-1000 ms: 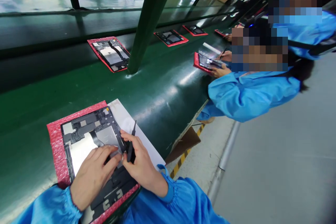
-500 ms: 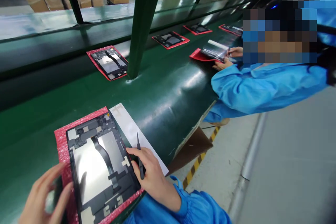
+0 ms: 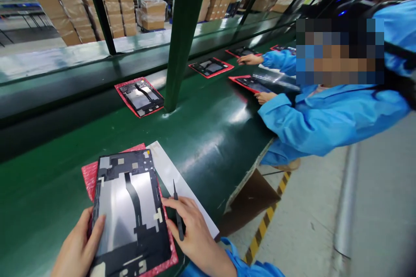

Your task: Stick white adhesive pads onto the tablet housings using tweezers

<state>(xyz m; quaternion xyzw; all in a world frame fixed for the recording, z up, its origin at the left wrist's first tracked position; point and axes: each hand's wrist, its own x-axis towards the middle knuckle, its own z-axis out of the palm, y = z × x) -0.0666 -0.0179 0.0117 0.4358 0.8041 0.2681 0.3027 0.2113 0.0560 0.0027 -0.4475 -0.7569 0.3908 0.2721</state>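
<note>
Factory workshop, long green bench (image 3: 201, 112), opened tablets (image 3: 146, 190), blue-smocked co-worker (image 3: 312, 125), stacked cardboard boxes (image 3: 154, 14)

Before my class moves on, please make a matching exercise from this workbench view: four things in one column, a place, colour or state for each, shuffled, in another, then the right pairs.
Things
1. Pointed tool
2. Opened tablet
3. Bubble-wrap sheet
4. Floor tape

Descriptions
A. Pink, lying partly under the tablet
B. Striped yellow and black
C. Black, held in the right hand
D. Gripped at its edge by the left hand

Pairs: 1-C, 2-D, 3-A, 4-B
</note>
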